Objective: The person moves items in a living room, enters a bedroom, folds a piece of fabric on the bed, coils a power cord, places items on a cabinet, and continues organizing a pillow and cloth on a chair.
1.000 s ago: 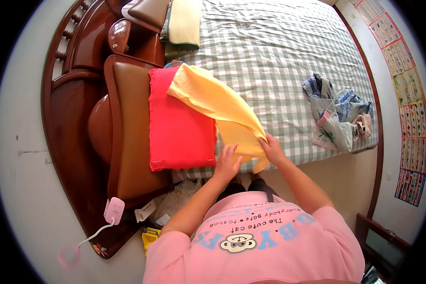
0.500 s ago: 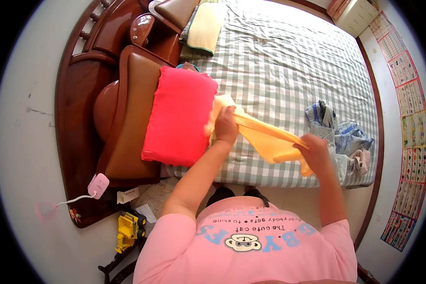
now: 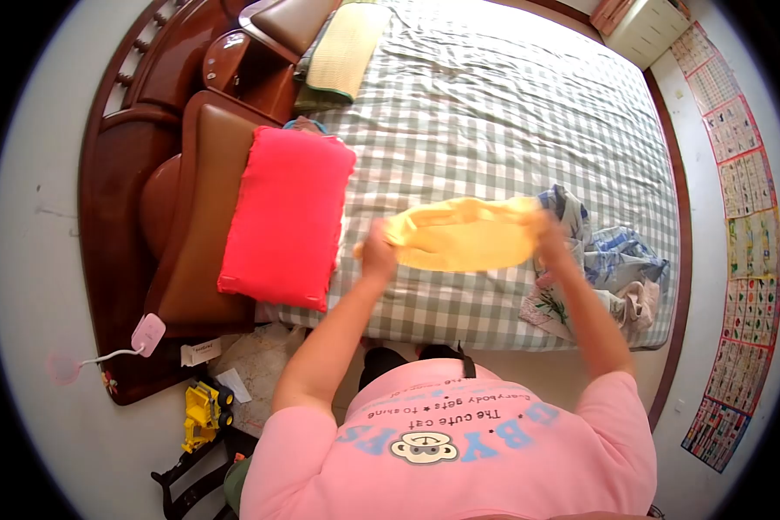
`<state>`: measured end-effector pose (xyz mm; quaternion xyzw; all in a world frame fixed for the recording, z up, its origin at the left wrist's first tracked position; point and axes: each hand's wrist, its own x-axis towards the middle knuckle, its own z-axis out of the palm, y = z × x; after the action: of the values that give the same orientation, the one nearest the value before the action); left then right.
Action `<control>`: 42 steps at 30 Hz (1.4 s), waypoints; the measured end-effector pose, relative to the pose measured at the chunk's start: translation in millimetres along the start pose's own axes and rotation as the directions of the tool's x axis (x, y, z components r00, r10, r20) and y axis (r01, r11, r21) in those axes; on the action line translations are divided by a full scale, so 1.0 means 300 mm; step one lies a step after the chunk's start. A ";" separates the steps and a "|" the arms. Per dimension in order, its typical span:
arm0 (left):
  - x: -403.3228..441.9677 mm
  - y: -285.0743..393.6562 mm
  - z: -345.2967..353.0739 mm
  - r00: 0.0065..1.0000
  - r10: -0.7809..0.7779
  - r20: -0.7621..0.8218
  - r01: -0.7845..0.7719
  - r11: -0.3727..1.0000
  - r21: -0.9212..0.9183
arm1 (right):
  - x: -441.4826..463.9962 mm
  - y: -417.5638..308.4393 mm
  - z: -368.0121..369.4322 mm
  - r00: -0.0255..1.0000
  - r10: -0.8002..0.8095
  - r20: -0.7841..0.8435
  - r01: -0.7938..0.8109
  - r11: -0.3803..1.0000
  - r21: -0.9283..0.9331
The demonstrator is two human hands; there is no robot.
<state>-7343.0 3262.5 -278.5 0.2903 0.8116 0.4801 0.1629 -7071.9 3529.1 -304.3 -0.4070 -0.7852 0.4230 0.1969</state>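
A yellow cloth (image 3: 466,244), possibly a garment, is stretched sideways above the checked bed sheet (image 3: 459,156). My left hand (image 3: 378,251) is closed on its left end, close to the red pillow (image 3: 288,217). At the opposite end my right hand (image 3: 552,241) grips the cloth; it is blurred by motion. Behind and below that hand lies a heap of crumpled clothes (image 3: 620,260), blue, white and pale pink. The cloth's folds hide its exact shape.
Along the left stands the wooden headboard (image 3: 195,212) with brown padding. A rolled mat (image 3: 348,52) lies at the far left of the bed. On the floor is a yellow toy truck (image 3: 204,412). A pink device (image 3: 147,336) with a white cord hangs nearby.
My hands have spread the yellow cloth level; the left moved left and down, the right moved slightly up and left. The whole view has shifted a little, and more of the clothes heap shows.
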 end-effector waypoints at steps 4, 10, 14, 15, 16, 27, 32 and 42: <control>-0.040 -0.073 0.086 0.910 -0.295 0.292 0.326 0.943 -0.062 | 0.112 0.019 -0.004 0.938 0.281 0.202 -0.273 0.960 -0.065; -0.074 -0.261 0.054 0.957 -0.283 0.061 0.221 0.849 0.480 | 0.126 0.292 -0.037 0.979 -0.183 0.091 0.203 0.919 -0.336; -0.167 -0.319 0.029 0.936 -0.231 0.264 0.051 0.834 0.550 | 0.101 0.087 -0.199 0.965 0.078 0.252 0.105 0.762 -0.639; -0.160 -0.312 -0.018 0.931 -0.307 0.197 0.135 0.791 0.597 | 0.166 0.143 -0.248 0.978 0.161 0.130 -0.021 0.702 -0.712; -0.149 -0.317 -0.048 0.914 -0.383 0.134 0.217 0.740 0.636 | 0.200 0.139 -0.249 0.981 0.150 0.125 -0.017 0.704 -0.710; -0.246 -0.377 -0.183 0.713 -0.512 0.479 0.402 0.858 0.319 | 0.264 -0.072 -0.218 0.991 0.076 0.112 0.006 0.802 -0.597; -0.133 -0.287 -0.477 0.845 -0.324 0.426 0.394 0.915 -0.084 | 0.511 -0.214 -0.057 0.976 -0.192 0.108 0.219 0.888 -0.403; 0.105 -0.359 -1.294 0.906 -0.297 -0.303 0.287 0.955 -0.076 | 0.927 -1.175 0.686 0.820 -0.494 0.289 0.534 0.480 -0.696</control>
<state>-7612.2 2976.5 -183.4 0.0839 0.8540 0.5021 0.1071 -7537.5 3539.8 -139.5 -0.1863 -0.9765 -0.0098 0.1083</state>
